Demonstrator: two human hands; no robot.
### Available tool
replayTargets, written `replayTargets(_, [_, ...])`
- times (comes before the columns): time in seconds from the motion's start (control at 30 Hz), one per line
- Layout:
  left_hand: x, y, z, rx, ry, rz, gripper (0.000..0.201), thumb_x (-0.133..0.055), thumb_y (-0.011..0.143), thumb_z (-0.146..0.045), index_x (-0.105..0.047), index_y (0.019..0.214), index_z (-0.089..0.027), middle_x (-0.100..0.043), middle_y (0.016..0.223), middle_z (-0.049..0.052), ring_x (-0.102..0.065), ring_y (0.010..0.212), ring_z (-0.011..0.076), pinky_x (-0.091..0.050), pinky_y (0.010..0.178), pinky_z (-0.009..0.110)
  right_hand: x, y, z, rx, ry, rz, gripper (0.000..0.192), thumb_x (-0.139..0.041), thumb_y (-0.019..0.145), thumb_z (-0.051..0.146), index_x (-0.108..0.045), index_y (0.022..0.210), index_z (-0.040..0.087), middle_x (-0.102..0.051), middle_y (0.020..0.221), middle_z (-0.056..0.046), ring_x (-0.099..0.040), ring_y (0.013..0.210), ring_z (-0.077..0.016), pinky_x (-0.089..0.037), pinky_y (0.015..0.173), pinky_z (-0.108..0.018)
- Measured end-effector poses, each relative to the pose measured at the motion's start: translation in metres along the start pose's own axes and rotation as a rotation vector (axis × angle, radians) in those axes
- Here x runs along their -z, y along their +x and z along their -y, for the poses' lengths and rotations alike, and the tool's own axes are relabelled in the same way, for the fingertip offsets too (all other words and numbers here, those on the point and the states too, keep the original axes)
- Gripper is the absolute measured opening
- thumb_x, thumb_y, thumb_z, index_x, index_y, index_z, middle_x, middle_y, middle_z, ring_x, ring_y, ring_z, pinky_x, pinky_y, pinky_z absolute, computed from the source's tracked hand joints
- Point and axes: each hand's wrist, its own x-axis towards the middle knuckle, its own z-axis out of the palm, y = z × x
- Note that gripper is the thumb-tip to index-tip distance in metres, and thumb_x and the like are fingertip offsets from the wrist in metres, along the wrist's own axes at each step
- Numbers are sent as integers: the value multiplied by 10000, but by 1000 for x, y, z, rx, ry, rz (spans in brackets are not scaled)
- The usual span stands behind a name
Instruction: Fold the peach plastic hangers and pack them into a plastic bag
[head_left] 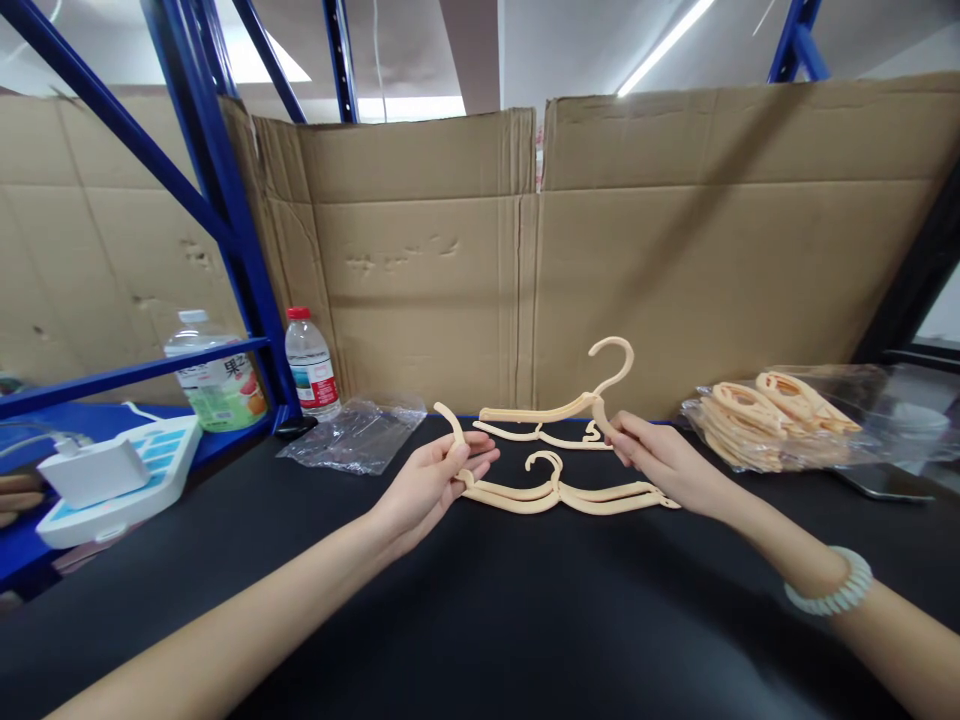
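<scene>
Both hands are pinching one cream hanger [559, 412]: left hand [435, 480] closing on its left end, right hand [660, 462] on the right. It's running left-right, hook up, hovering over flat hangers [562, 492]; black table [480, 620] is sitting wide open up front.

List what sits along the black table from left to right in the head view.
White power strip → large juice bottle → small red-capped water bottle → empty clear plastic bag → left hand → flat hanger on the table → right hand → bagged pile of hangers.
</scene>
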Motion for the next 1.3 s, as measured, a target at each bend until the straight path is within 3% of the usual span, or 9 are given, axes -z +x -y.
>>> replayTargets(0.1, [3, 2, 2, -9, 44, 2, 177, -665, 813, -299, -656, 791, -123, -647, 866, 70, -614, 959, 190, -450, 925, 298, 1, 0, 2, -1, -4, 25, 313, -326, 964, 408, -372, 719, 220, -434, 625, 25, -419, 563, -137, -343, 543, -259])
replayTargets(0.2, [5, 2, 1, -59, 176, -17, 262, -656, 803, -400, -665, 802, -139, -629, 839, 47, -577, 810, 139, -463, 754, 246, 1, 0, 2, -5, 10, 36, 320, -319, 967, 407, -365, 711, 219, -447, 634, 18, -421, 569, -137, -340, 541, -258])
replayTargets(0.3, [3, 0, -2, -122, 342, -50, 336, -613, 812, -469, -671, 869, -143, -612, 832, 44, -500, 649, 101, -365, 545, 211, 1, -1, 0, -14, 3, 33, 334, -312, 970, 414, -362, 705, 218, -457, 633, 17, -430, 572, -138, -343, 548, -259])
replayTargets(0.37, [2, -1, -4, -144, 343, -53, 355, -591, 820, -484, -647, 851, -135, -587, 774, 29, -437, 559, 80, -319, 506, 215, 1, -1, -2, -12, -8, 32, 333, -312, 972, 416, -364, 709, 218, -449, 629, 22, -426, 569, -137, -338, 549, -258])
replayTargets(0.6, [-1, -1, -6, -179, 258, -71, 297, -723, 726, -358, -521, 765, -143, -567, 699, -13, -488, 601, 75, -378, 576, 200, 1, -1, -6, 16, -26, 63, 322, -307, 980, 405, -374, 729, 214, -441, 639, 24, -417, 569, -136, -330, 551, -253])
replayTargets(0.8, [-1, 1, -10, -195, 159, -81, 322, -799, 625, -243, -552, 801, -135, -564, 684, -34, -526, 632, 68, -421, 627, 185, 2, -1, -7, 76, -73, 66, 280, -327, 982, 344, -423, 759, 205, -460, 666, 18, -426, 586, -138, -332, 569, -253])
replayTargets(1.03, [2, 3, -11, -133, 48, -59, 367, -843, 571, -241, -586, 805, -125, -596, 690, -12, -557, 639, 74, -444, 622, 166, -1, -2, -8, 160, -135, 5, 251, -344, 979, 311, -445, 778, 201, -498, 704, 2, -470, 617, -147, -363, 605, -267])
replayTargets(1.2, [5, 4, -10, -73, 2, -8, 277, -813, 643, -235, -586, 754, -122, -570, 695, -17, -532, 632, 53, -468, 638, 144, -1, -2, -8, 207, -153, -38, 256, -336, 980, 302, -454, 777, 198, -484, 692, 2, -473, 613, -148, -377, 601, -270])
replayTargets(1.3, [5, 4, -9, -25, -42, 48, 198, -750, 732, -216, -576, 731, -121, -573, 724, 1, -575, 693, 80, -512, 726, 187, 0, -2, -8, 218, -157, -36, 241, -343, 978, 290, -481, 807, 194, -511, 716, -8, -494, 638, -152, -392, 619, -275])
